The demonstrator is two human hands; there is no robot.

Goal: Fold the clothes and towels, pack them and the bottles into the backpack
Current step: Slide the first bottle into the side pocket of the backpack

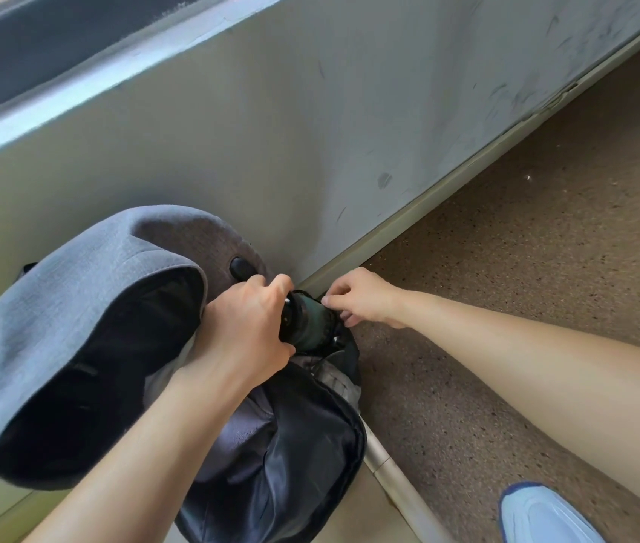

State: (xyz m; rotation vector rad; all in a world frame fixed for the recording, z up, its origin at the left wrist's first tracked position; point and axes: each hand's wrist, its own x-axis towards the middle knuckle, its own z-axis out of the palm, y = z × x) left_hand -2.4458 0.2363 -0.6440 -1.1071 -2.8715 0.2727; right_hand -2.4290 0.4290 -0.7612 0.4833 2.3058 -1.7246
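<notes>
My left hand (pixel 250 321) is curled tight round the top of a dark green bottle (pixel 312 319), partly down in the side pocket (pixel 344 340) of the grey backpack (pixel 75 307) (flap hanging open). My right hand (pixel 365 297) pinches the pocket's rim, just beside the bottle.

A plain indoor room, kind unclear: a scuffed pale wall (pixel 349 111), skirting board (pixel 447 182) along its foot, speckled brown floor (pixel 545 248) below.
</notes>
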